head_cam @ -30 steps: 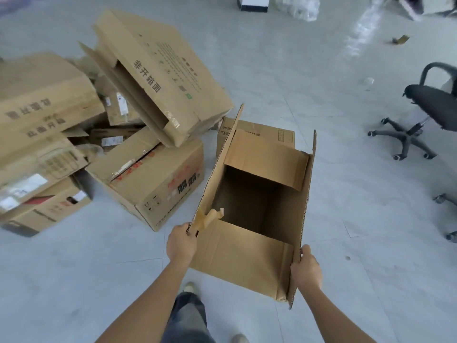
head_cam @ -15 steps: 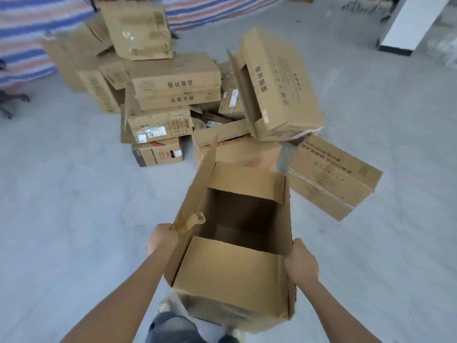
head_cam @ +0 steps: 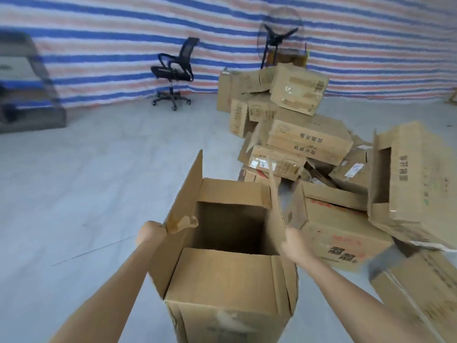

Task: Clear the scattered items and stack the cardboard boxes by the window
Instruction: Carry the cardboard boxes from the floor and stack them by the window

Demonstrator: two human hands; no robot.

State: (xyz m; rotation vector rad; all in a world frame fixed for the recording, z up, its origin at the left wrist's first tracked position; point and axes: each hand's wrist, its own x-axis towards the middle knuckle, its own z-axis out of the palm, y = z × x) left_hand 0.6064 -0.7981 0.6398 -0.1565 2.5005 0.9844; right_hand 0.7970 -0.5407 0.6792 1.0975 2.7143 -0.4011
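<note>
Spotter: What's different from a second ago?

Operator: My view, mostly. It was tipped down at the floor [head_cam: 86,184]. Now I've swung round and up, and a striped tarp wall [head_cam: 99,33] fills the far side, with an office chair [head_cam: 174,70] and a fan [head_cam: 279,33] in front of it. The pile of boxes [head_cam: 309,142] was off beyond my left grip [head_cam: 150,233] a second ago and then straight ahead. Now it sits out past my right grip [head_cam: 293,240].

Spotter: And the box itself?

Operator: The open box [head_cam: 222,276] hasn't shifted between my grips. It's held up in front of me, mouth upward, long flaps standing. My left grip is clenched on the near end of the left flap. My right grip is blurred, but as far as I can make out it's grasping the edge of the right flap.

Spotter: So where does that leave the job?

Operator: Mid-carry, I'd say: the box is lifted and travelling, not yet stacked. No window shows anywhere ahead of my grips, so I judge there's more turning to do before I can set it down. The pile beyond my right grip is a jumble, so most of the work remains.
</note>
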